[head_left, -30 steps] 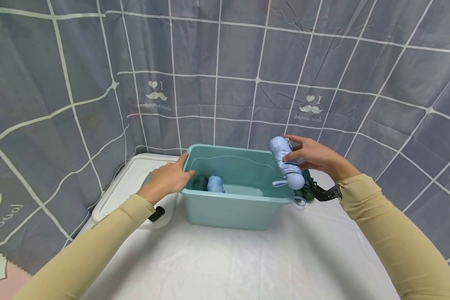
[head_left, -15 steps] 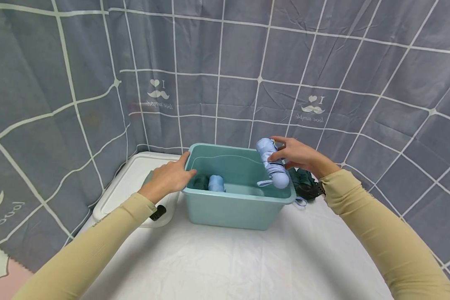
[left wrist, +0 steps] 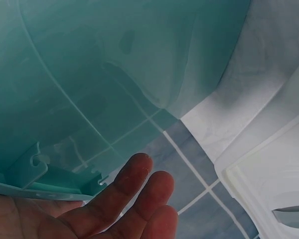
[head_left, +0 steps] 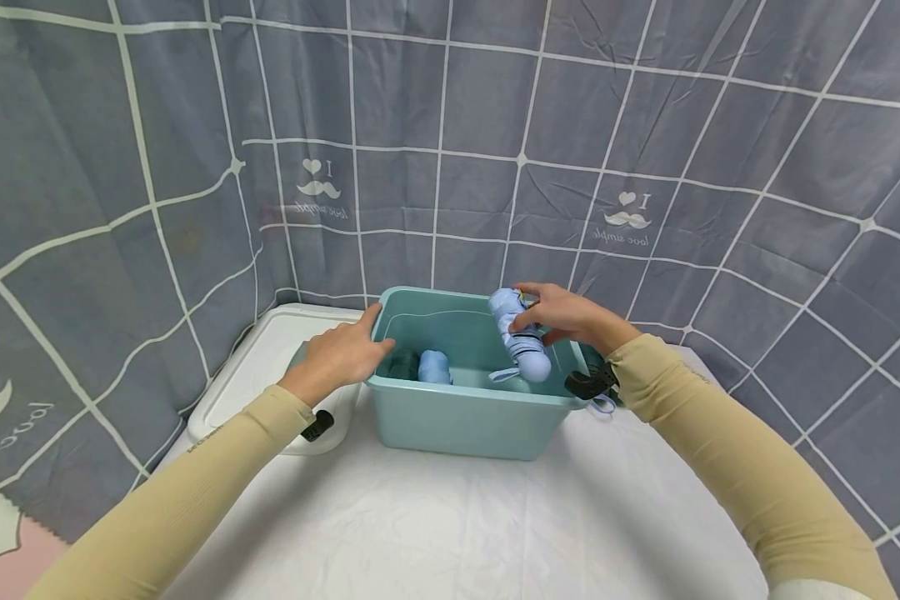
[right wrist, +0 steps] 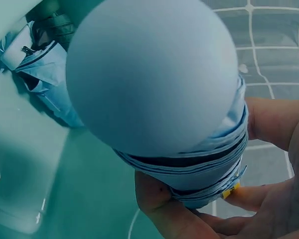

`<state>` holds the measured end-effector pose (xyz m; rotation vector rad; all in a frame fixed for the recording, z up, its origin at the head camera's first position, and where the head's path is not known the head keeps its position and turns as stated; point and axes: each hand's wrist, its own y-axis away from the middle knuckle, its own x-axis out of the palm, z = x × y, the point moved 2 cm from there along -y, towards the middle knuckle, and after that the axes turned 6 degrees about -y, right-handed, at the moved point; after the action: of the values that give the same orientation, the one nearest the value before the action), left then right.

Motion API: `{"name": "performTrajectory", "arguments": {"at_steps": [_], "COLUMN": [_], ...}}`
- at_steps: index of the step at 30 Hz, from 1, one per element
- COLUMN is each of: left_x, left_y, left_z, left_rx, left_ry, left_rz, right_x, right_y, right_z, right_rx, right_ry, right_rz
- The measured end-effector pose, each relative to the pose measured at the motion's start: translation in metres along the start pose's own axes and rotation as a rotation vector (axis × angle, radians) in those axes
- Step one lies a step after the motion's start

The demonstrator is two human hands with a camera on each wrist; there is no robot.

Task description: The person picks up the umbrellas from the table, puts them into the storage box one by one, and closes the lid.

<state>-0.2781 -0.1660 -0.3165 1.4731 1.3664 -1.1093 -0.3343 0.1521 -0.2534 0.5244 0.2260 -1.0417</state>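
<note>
My right hand (head_left: 567, 314) grips a folded light blue umbrella (head_left: 521, 337) over the right half of the teal plastic bin (head_left: 457, 425). The umbrella is tilted, its round handle end (right wrist: 152, 74) facing the right wrist camera and its wrist loop hanging down. Inside the bin at the left lie another folded light blue umbrella (head_left: 435, 367) and a dark green one (head_left: 403, 364). My left hand (head_left: 342, 351) holds the bin's left rim, thumb over the top; in the left wrist view its other fingers (left wrist: 157, 191) are outside, below the rim.
A white lid (head_left: 251, 379) lies left of the bin on the white-covered table (head_left: 450, 525). Dark green folded fabric (head_left: 592, 358) and a light blue loop (head_left: 603, 406) show beside the bin's right end, partly hidden by the right wrist. A grey checked curtain (head_left: 472, 192) stands behind.
My right hand has carried the light blue umbrella leftward from the bin's right rim to over its inside, and slightly lower. My left hand stays on the rim.
</note>
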Motion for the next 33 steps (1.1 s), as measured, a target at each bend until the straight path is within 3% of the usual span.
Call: {"name": "performTrajectory", "arguments": {"at_steps": [21,33], "left_x": [0.001,-0.001], "left_y": [-0.001,-0.001], "left_z": [0.001,0.000], "left_rx": [-0.008,-0.009], "left_ry": [-0.004,-0.014], "left_rz": [0.016,0.011], "right_x": [0.037,0.047], "right_y": [-0.033,-0.050], "right_z": [-0.001,0.005], "right_rx": [0.151,0.212], "right_ry": [0.095,0.109], "right_rz": [0.062,0.124]}}
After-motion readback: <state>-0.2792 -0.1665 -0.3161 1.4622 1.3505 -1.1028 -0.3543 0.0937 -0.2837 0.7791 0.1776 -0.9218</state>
